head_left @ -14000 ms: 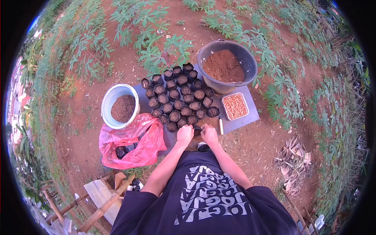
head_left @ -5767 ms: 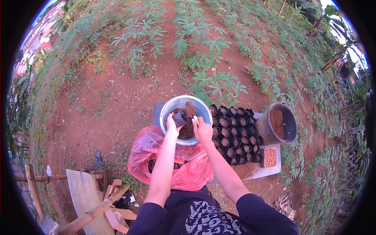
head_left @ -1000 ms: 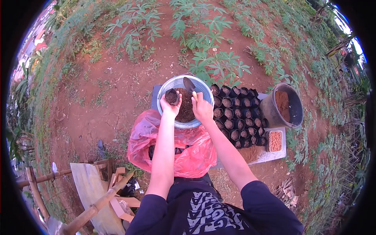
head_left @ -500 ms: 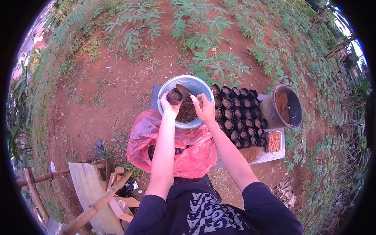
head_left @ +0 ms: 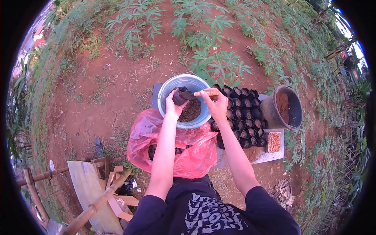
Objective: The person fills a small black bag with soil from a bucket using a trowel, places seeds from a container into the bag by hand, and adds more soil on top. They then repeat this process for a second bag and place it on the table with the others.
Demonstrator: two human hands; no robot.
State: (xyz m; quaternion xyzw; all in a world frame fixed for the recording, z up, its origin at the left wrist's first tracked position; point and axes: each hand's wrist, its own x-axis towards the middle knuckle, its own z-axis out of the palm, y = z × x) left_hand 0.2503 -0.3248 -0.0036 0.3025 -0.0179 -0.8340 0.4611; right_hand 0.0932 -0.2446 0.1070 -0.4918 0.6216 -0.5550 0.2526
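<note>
My left hand [head_left: 172,107] is wrapped round a small black planting bag [head_left: 181,96], held over the metal bucket [head_left: 200,81]. In my right hand [head_left: 217,106] is the wooden handle of a hand trowel [head_left: 206,93]; its dark blade points left and reaches the bag's mouth. How much soil is inside the bag cannot be seen. Dark loose soil [head_left: 191,111] lies in the bucket below both hands. A crumpled red plastic bag [head_left: 192,157], with black bags inside, sits under my forearms.
Several rows of soil-filled black bags [head_left: 246,113] stand on the right. Beyond them are a tilted bucket of reddish soil [head_left: 295,109] and a clear tub of orange-brown grains [head_left: 274,141]. Bamboo poles [head_left: 96,205] and boards lie at lower left; leafy plants [head_left: 215,64] grow ahead.
The trowel has swung from over the bucket to lie level, its blade at the bag. My right hand has moved right, and the bag in my left hand has tipped and turned.
</note>
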